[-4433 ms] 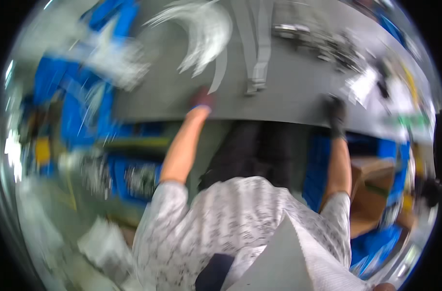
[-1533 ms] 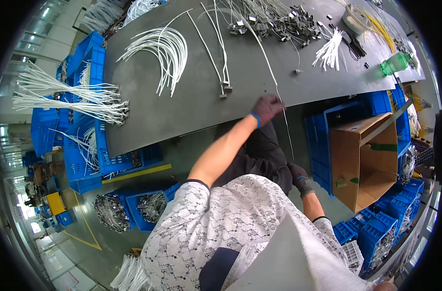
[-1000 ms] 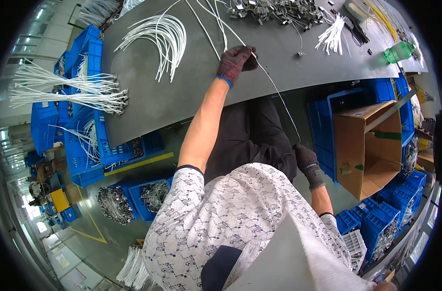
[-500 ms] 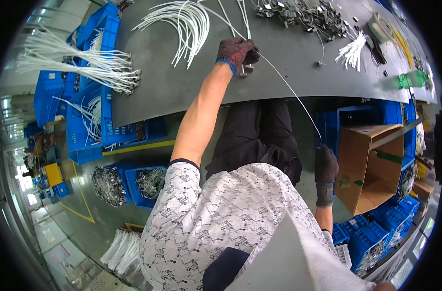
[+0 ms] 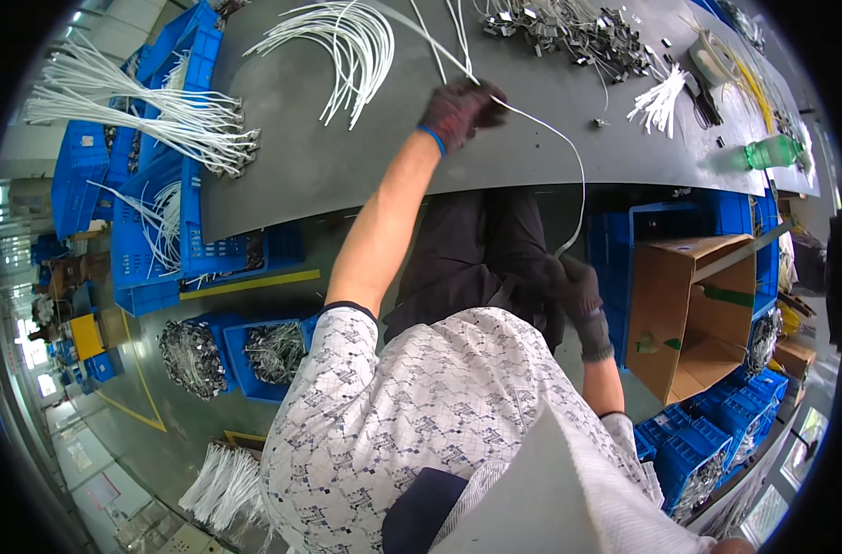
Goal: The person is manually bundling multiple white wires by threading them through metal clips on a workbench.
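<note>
Currently, left hand (image 5: 464,113): closed around white cable (image 5: 582,171), over table (image 5: 319,166).
Right hand (image 5: 580,288): apparently pinching its lower end, past table edge.
Progress: cable not yet laid down; curved white bunch (image 5: 376,51) already on table.

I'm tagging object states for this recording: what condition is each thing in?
White cable, bowed slack between the hands
Left gloved hand, closed on the cable
Right gloved hand, at the cable's lower end, grip unclear
Curved white cable bundle, lying on the table
Small metal parts, heaped
Cardboard box, open
Blue floor crate, filled
Green bottle, upright or lying, unclear
</note>
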Tool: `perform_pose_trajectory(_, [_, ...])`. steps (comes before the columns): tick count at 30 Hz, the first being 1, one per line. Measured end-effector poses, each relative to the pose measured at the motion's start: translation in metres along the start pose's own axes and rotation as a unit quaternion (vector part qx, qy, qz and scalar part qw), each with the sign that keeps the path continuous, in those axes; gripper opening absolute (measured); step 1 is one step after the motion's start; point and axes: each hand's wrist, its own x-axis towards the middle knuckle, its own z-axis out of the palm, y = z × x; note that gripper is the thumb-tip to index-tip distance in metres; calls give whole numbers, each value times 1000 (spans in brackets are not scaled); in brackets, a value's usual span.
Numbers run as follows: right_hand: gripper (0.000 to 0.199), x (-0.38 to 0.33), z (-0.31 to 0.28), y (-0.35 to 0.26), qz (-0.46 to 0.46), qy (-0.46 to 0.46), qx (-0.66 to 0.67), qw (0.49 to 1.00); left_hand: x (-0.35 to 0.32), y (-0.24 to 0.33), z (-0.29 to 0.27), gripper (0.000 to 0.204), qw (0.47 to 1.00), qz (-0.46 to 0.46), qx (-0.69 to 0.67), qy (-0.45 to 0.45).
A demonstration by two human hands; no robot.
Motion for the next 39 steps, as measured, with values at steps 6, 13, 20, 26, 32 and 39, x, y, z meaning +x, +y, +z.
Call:
perform_pose_trajectory(6, [25, -9, -13, 26, -116, -5, -164, 980, 24, 31, -53, 15, 976, 163, -27, 142])
perform_pose_trajectory(13, [19, -13, -17, 47, -125, 4, -296, 947, -14, -15, 14, 21, 990, -55, 115, -60])
perform_pose_trajectory(20, [17, 29, -19, 28, -163, 115, -277, 940, -2, -41, 35, 18, 986, 43, 157, -37])
perform_pose_trajectory(26, [17, 86, -15, -21, -263, 133, -167, 941, -54, -117, 71, 19, 984, -21, 168, -57])
perform_pose_trajectory(32, [13, 37, -8, -23, -151, 91, -119, 977, -17, -37, 41, 17, 998, 23, 12, 56])
perform_pose_trajectory(39, [39, 74, 11, -29, -182, 192, 202, 943, -65, -81, 81, 23, 930, 50, 328, -157])
